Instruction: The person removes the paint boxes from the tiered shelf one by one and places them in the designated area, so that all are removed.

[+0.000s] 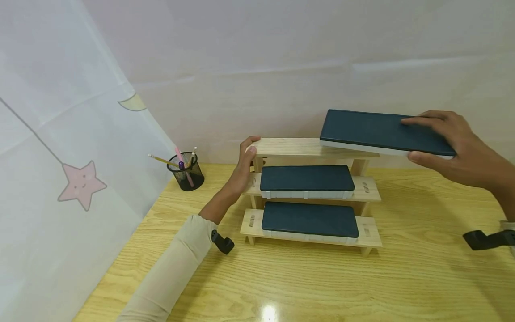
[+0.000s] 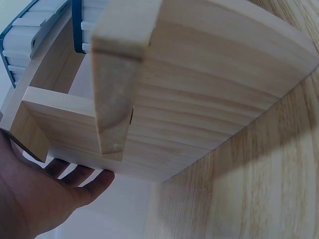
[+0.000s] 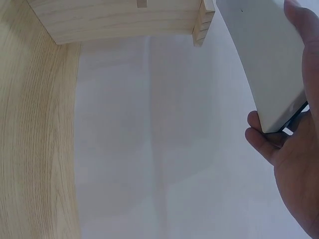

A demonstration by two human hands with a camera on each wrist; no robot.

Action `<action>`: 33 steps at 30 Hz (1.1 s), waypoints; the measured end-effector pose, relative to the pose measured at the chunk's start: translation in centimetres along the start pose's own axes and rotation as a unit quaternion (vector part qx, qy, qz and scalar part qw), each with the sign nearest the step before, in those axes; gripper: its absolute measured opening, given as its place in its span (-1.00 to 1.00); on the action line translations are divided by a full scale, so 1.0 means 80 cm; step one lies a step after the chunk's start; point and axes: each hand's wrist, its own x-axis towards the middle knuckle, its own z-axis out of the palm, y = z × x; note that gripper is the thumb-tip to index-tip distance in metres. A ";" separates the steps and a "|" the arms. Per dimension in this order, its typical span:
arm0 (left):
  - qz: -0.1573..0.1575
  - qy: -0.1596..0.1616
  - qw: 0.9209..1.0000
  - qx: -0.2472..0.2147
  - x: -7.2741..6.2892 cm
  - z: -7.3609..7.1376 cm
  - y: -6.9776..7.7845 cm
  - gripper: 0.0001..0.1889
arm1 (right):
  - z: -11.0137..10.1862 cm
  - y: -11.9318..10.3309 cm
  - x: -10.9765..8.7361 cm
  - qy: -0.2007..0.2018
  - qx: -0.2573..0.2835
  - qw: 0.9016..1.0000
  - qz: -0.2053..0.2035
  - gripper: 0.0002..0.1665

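My right hand (image 1: 454, 143) grips the right end of a flat white box with a dark blue lid (image 1: 386, 129), thumb at its near side and fingers over the lid. The box is tilted, its left end overlapping the top tier in the head view; its pale underside (image 3: 269, 64) shows in the right wrist view. My left hand (image 1: 242, 165) holds the left end of the top board of a three-tier wooden shelf (image 1: 289, 146). One similar box (image 1: 307, 178) lies on the middle tier, another box (image 1: 310, 219) on the lowest.
The shelf stands on a wood-grain table (image 1: 322, 286). Left of it is a black mesh pen cup (image 1: 189, 176) with pencils and pens. A pale cloth (image 1: 281, 67) hangs behind, with a pink star (image 1: 82, 184) printed at left.
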 end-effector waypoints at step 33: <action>-0.003 0.000 1.000 -0.012 0.004 0.000 0.002 -0.51 | -0.013 0.017 -0.016 0.012 -0.022 0.999 0.038 -0.13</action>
